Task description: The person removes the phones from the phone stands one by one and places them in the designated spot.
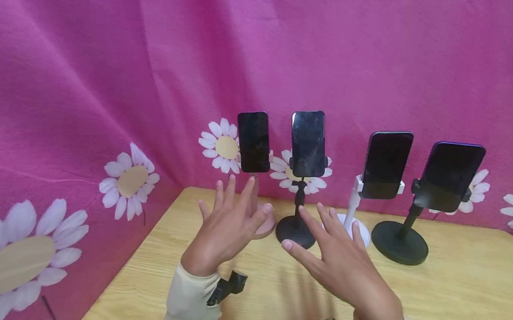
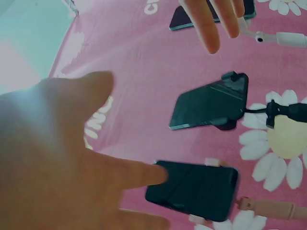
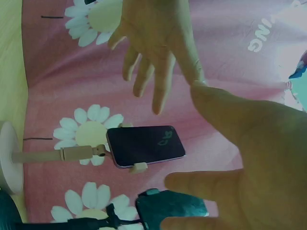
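Both hands hover over the wooden table with fingers spread, holding nothing. My left hand (image 1: 224,231) is nearest the pink stand (image 1: 265,225), which carries a dark-screened phone (image 1: 253,141). To the right, my right hand (image 1: 342,259) is held before a black stand (image 1: 295,229) with a second phone (image 1: 308,143) and a white stand (image 1: 352,213) with a third phone (image 1: 387,164). In the left wrist view, an index finger overlaps the phone (image 2: 201,191) on the pink stand; whether they touch I cannot tell.
At the right end stands another black stand (image 1: 400,242) holding a tilted phone (image 1: 451,175). A pink cloth (image 1: 332,53) with daisy prints hangs behind and to the left. The light wooden table (image 1: 459,286) extends to the right. Wrist straps with dark mounts (image 1: 236,280) sit at the cuffs.
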The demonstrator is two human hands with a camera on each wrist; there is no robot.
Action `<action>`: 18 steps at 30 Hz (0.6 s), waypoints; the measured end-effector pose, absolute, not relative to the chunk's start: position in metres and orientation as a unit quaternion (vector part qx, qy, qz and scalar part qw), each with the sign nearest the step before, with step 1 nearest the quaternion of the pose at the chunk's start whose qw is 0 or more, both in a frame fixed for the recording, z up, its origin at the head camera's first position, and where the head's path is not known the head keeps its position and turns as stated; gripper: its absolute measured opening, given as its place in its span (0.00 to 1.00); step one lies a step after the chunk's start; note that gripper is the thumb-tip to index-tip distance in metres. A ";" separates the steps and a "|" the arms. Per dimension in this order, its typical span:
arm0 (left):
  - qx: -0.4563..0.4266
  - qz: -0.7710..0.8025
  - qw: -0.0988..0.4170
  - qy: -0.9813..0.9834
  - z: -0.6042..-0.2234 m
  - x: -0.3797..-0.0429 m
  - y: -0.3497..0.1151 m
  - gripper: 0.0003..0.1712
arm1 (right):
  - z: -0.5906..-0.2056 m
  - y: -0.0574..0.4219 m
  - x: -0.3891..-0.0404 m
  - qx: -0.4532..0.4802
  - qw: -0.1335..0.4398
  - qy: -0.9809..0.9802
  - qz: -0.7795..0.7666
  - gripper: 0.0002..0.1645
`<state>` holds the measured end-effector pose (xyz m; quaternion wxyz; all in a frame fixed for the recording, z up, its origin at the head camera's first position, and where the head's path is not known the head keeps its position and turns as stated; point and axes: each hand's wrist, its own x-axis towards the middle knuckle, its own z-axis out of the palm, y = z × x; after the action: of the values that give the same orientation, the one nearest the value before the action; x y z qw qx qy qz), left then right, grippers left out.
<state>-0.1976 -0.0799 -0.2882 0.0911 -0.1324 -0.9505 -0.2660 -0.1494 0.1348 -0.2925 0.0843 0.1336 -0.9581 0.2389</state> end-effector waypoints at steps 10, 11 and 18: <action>-0.187 -0.489 0.185 -0.832 -0.303 -0.243 -0.090 0.38 | -0.297 0.117 -0.192 0.174 0.086 -0.922 0.335 0.46; -0.180 -0.512 0.186 -0.819 -0.305 -0.248 -0.090 0.37 | -0.298 0.115 -0.197 0.180 0.087 -0.916 0.349 0.46; -0.125 -0.670 0.124 -0.721 -0.315 -0.274 -0.090 0.38 | -0.311 0.104 -0.231 0.201 0.061 -0.856 0.473 0.40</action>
<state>-0.2735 -0.0905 -0.3148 0.1239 -0.1249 -0.7211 -0.6702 -0.2305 0.1042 -0.3113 0.0609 0.2013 -0.8558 0.4727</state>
